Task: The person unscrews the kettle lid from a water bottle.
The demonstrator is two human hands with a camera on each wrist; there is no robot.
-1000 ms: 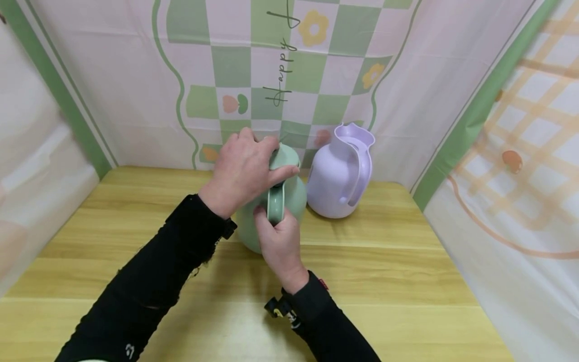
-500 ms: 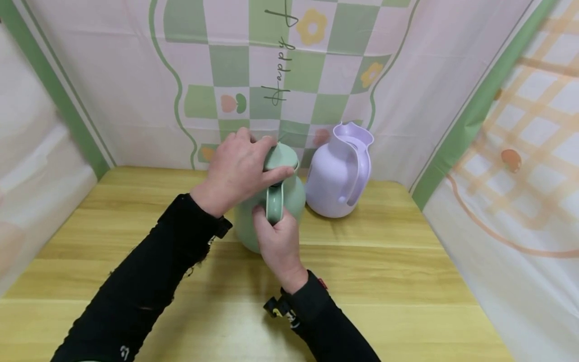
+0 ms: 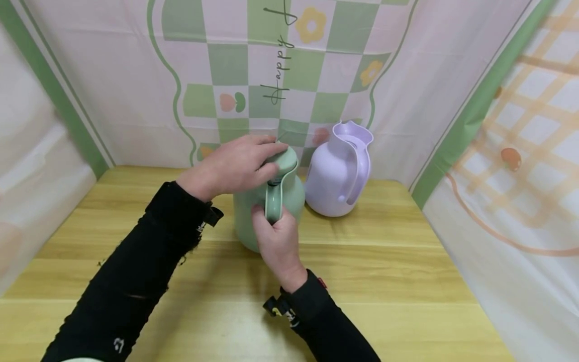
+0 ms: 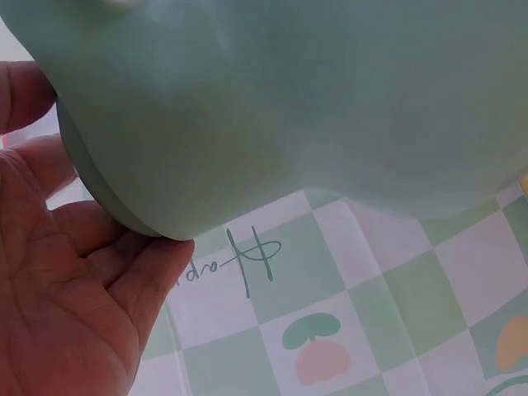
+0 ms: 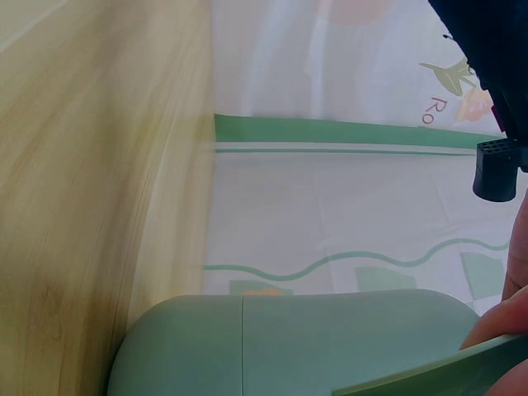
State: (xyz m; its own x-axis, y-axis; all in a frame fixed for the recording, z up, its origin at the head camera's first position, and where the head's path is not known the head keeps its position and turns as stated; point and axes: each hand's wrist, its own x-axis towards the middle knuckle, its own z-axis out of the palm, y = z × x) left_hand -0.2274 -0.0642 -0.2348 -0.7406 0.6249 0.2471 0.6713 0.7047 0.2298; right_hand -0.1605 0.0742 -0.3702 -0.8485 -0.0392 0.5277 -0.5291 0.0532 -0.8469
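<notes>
A green thermos jug stands upright on the wooden table, its handle facing me. My right hand grips that handle, with the thumb along its left side; in the right wrist view only a few fingers show at the edge. At the top of the jug, my left hand holds the round green lid from the left. The left wrist view has its fingers spread around the lid's rim, beside the jug's pale green neck. Part of the lid is hidden under the hand.
A lilac jug stands upright just right of the green one, slightly farther back, handle toward the front right. Behind both hangs a checked cloth at the table's back edge. Cloth walls rise on either side.
My left hand has turned about the lid: its thumb has drawn back leftward, and the wrist has shifted left. More of the lid shows. The right hand and both jugs have stayed put.
</notes>
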